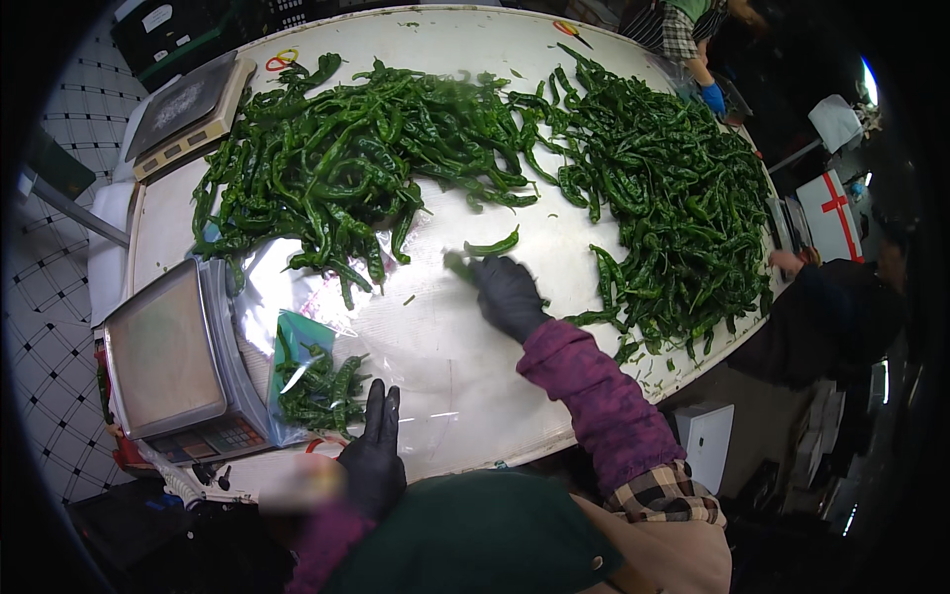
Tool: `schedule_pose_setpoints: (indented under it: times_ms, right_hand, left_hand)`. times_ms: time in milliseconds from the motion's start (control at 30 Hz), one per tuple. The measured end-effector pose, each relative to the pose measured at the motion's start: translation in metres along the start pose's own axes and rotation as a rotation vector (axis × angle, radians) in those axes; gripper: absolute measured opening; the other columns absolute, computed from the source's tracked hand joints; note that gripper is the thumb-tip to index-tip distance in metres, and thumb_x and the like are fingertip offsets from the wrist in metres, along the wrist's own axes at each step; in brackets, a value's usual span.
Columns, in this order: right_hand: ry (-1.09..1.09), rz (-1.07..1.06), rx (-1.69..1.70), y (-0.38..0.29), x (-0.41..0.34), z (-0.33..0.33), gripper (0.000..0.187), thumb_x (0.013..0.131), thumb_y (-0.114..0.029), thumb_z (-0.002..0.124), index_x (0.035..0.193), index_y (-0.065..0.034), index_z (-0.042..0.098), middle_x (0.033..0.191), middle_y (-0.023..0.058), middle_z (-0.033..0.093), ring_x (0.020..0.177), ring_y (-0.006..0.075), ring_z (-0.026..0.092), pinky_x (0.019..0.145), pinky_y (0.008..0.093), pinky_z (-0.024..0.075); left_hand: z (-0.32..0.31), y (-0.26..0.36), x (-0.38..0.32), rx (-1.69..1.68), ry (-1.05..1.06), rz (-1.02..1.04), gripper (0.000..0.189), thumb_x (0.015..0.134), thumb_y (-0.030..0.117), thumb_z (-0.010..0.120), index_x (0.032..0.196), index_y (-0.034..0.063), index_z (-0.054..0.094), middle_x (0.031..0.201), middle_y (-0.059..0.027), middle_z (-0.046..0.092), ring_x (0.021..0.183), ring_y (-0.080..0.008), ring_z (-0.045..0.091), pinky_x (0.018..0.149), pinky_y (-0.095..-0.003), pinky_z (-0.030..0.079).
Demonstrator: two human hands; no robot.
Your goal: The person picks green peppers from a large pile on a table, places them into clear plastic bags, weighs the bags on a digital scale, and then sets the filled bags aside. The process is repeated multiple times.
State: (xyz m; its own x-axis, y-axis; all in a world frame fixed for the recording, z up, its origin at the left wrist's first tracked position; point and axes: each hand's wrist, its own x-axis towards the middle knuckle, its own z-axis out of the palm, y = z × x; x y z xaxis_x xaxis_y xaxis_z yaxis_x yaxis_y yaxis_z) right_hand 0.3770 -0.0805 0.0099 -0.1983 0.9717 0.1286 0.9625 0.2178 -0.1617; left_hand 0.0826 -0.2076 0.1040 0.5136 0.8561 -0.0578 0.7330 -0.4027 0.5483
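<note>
My right hand (pixel 510 297), in a black glove, is closed around a blurred green chili pepper (pixel 460 266) over the middle of the white table (pixel 475 356). Another pepper (pixel 493 243) lies just beyond its knuckles. My left hand (pixel 375 453), also black-gloved, rests palm down at the near edge, fingers extended, at the clear plastic bag (pixel 424 416). Beside its fingertips, a small bunch of green peppers (pixel 319 390) lies in or on the bag's printed end; which one cannot be told. A big heap of peppers (pixel 349 156) spreads beyond, and another (pixel 668 200) covers the right side.
A digital scale (pixel 167 353) stands at the left, with a second scale (pixel 185 111) behind it. Scissors (pixel 282 59) lie at the far left, another pair (pixel 571 33) at the far edge. Other people stand at the right, one with a blue-gloved hand (pixel 713 98).
</note>
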Motion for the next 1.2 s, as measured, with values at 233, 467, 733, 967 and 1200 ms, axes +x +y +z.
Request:
schedule_pose_setpoints:
  times_ms: [233,467,733,967,1200]
  right_hand:
    - [-0.156,-0.127,-0.211,0.034,0.031,0.006,0.057,0.071,-0.007,0.059,0.127,-0.0022,0.047,0.092,0.0166,0.058,0.086,0.0344,0.056,0.080,0.0457,0.0429]
    - [0.151,0.007,0.256,0.029,0.099,-0.007,0.040,0.074,-0.011,0.064,0.113,-0.0085,0.053,0.096,0.0167,0.059,0.088,0.0375,0.059,0.077,0.0456,0.0488]
    - [0.176,0.167,0.002,0.020,0.148,0.017,0.038,0.075,-0.008,0.062,0.112,-0.0100,0.054,0.093,0.0173,0.061,0.079,0.0367,0.062,0.066,0.0461,0.0506]
    - [-0.340,0.598,1.472,0.017,0.045,-0.045,0.051,0.085,-0.024,0.069,0.125,-0.0052,0.045,0.098,0.0109,0.061,0.071,0.0180,0.062,0.060,0.0318,0.0518]
    - [-0.397,0.521,2.065,-0.002,-0.058,-0.062,0.064,0.092,-0.028,0.061,0.144,-0.0075,0.030,0.128,0.0164,0.052,0.091,0.0267,0.066,0.067,0.0324,0.0572]
  left_hand:
    - [0.001,-0.002,0.006,-0.016,-0.035,-0.013,0.095,0.061,-0.012,0.051,0.150,0.0086,0.024,0.152,-0.0210,0.027,0.057,-0.0292,0.060,0.046,-0.0364,0.046]
    - [0.002,-0.013,0.015,-0.029,-0.074,-0.010,0.088,0.063,-0.007,0.052,0.147,0.0049,0.029,0.152,-0.0219,0.026,0.053,-0.0286,0.057,0.047,-0.0380,0.047]
    - [-0.003,-0.013,0.014,0.001,-0.054,-0.015,0.085,0.063,-0.006,0.054,0.145,0.0047,0.034,0.151,-0.0212,0.029,0.052,-0.0270,0.056,0.048,-0.0368,0.046]
    - [-0.003,-0.005,0.013,-0.010,-0.060,-0.037,0.087,0.062,-0.006,0.053,0.146,0.0062,0.031,0.150,-0.0216,0.030,0.050,-0.0272,0.055,0.046,-0.0374,0.045]
    - [-0.006,0.007,0.009,0.041,-0.121,-0.086,0.089,0.064,-0.009,0.051,0.148,0.0118,0.030,0.152,-0.0185,0.028,0.057,-0.0297,0.059,0.046,-0.0374,0.046]
